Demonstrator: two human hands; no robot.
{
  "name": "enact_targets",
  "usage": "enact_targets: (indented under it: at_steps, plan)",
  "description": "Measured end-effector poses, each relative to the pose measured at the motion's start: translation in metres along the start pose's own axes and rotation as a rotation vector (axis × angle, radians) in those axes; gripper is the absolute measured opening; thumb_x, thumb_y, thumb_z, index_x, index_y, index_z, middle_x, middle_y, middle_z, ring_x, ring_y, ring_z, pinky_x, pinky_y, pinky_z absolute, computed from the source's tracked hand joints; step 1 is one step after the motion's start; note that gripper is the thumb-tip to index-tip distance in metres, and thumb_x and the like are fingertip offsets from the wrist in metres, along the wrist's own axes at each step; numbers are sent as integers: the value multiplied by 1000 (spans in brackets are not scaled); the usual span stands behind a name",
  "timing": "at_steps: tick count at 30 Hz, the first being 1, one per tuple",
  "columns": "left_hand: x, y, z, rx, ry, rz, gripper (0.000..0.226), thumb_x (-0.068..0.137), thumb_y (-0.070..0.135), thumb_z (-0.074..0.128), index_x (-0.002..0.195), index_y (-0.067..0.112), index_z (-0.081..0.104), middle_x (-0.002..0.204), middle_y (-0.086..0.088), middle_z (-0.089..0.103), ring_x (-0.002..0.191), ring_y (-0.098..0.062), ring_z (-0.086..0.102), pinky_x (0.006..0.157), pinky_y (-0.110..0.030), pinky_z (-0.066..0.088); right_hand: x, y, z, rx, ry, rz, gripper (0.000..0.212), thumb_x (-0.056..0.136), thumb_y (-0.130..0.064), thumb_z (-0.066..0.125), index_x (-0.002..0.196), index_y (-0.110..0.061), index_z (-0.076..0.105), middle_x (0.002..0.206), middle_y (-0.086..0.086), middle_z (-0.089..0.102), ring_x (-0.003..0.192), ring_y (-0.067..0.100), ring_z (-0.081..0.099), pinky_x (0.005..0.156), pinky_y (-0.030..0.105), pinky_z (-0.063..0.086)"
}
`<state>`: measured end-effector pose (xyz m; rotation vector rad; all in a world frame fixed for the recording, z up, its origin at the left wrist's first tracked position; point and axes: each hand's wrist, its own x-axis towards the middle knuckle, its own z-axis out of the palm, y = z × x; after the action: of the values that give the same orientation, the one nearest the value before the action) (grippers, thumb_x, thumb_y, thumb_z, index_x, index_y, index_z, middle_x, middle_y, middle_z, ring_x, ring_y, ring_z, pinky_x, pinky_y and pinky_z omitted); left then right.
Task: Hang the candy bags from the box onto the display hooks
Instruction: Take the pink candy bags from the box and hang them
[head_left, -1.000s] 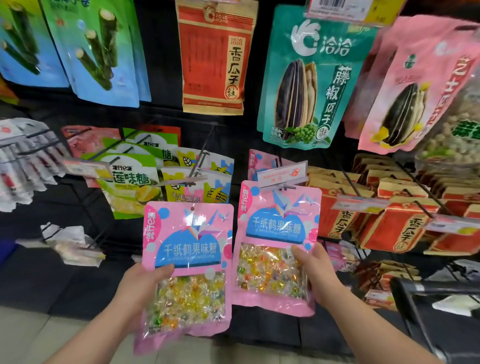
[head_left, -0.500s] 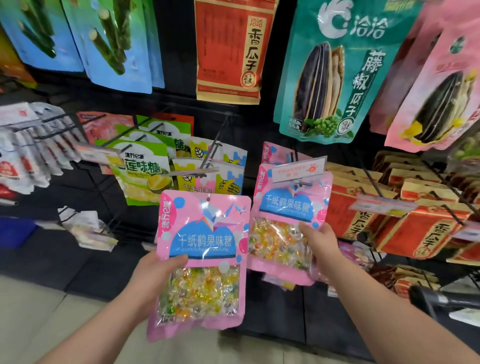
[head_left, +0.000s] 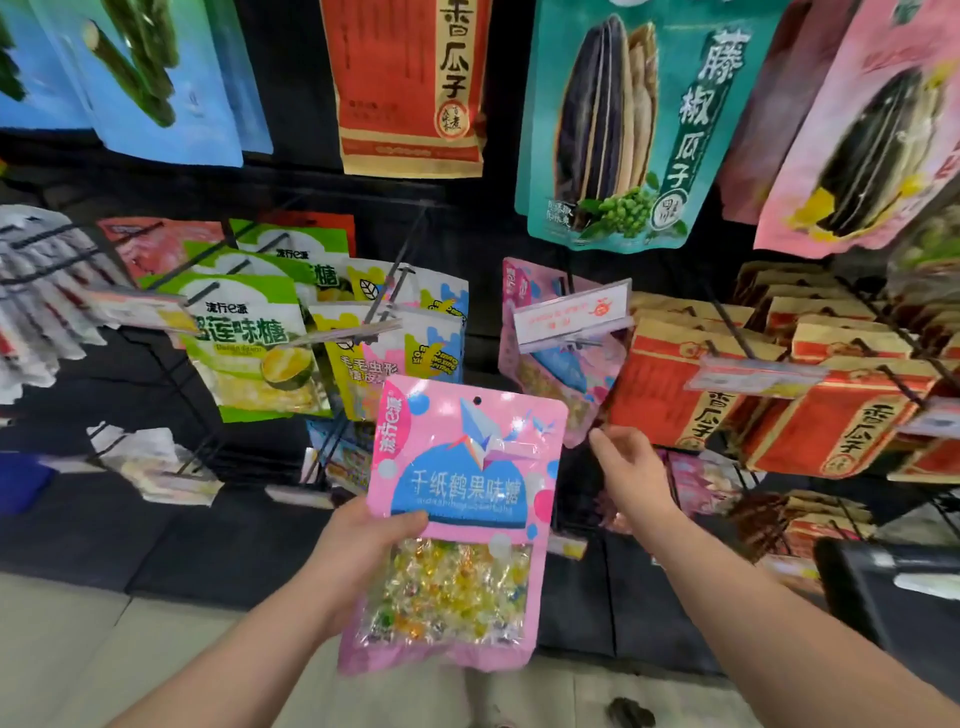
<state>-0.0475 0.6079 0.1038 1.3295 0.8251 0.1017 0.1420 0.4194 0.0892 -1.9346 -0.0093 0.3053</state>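
Thumb (head_left: 408, 519) of the left hand (head_left: 358, 556) lay across the front of a pink candy bag (head_left: 467, 467), the fingers hidden behind it, gripping it upright just right of a green packet (head_left: 249, 353). The right hand (head_left: 631, 470) held nothing, its fingers loosely extended, tips at the lower corner of a second pink bag (head_left: 558, 379) hanging behind a price tag (head_left: 571, 314); whether they touched it was unclear through the blur
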Motion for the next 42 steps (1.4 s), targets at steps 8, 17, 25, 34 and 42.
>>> enact_targets:
  at_steps: [8,17,25,34,42]
  plan:
    - [13,10,63,76,-138,35,21,87,6,67,103,18,68,104,-3,74,97,-21,68,90,-36,52,-50,12,-14,203,-163,12,24,90,-23,63,111,-11,59,107,6,71,93,19,70,85,41,56]
    - [29,33,88,116,-159,124,15,91,13,64,94,27,61,94,5,68,84,-12,62,66,-22,45,-29,-14,-24,223,-57,-39,9,91,-23,62,91,-25,54,100,-2,68,89,14,67,71,28,56]
    - [29,27,82,72,-173,66,27,89,12,65,115,20,62,108,-2,72,100,-22,68,90,-43,53,-31,-14,-24,237,-112,-52,11,90,-23,62,93,-27,53,100,-4,68,89,13,68,74,30,57]
    - [35,25,83,61,-133,108,22,87,11,67,105,22,62,107,-4,72,97,-22,68,87,-42,54,-31,-15,-23,233,-56,-93,10,90,-21,63,93,-26,55,98,-2,69,91,15,67,81,37,56]
    - [49,27,89,103,-117,92,27,88,14,67,113,17,61,106,-2,70,94,-17,67,72,-28,50,-19,-17,-21,163,-6,-57,10,89,-26,64,89,-26,54,95,0,67,92,19,66,83,41,56]
